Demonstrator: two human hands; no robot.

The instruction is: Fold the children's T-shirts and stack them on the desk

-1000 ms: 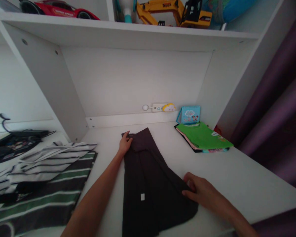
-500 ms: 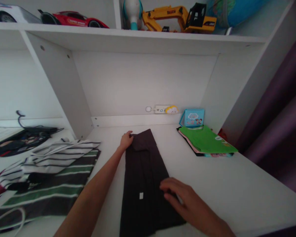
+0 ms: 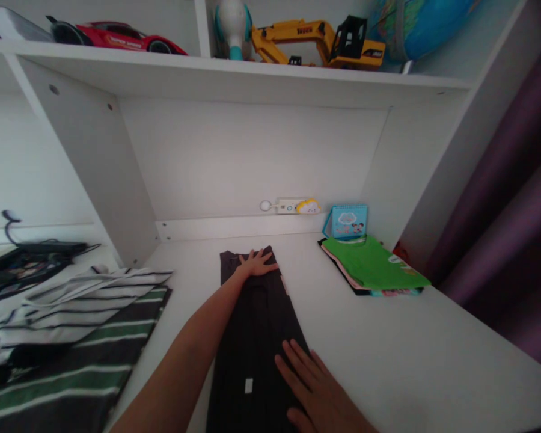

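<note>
A dark folded garment (image 3: 252, 337) lies lengthwise on the white desk (image 3: 388, 349), a small white tag showing near its front. My left hand (image 3: 256, 263) rests flat on the garment's far end, fingers spread. Flat on the near right part of the cloth lies my right hand (image 3: 313, 388), its fingers stretched out and pointing away from me. Neither hand holds anything.
Striped green, black and white clothes (image 3: 67, 337) lie at the left. A stack of folded clothes with a green top (image 3: 372, 264) sits at the back right beside a small blue calendar (image 3: 348, 221). Toy cars (image 3: 112, 36) and a yellow excavator (image 3: 315, 39) stand on the shelf above. Purple curtain (image 3: 514, 198) at right.
The garment's right flap has been folded over, so it is narrower. My left hand moved from its far left corner onto the top end. My right hand slid left and lies flat.
</note>
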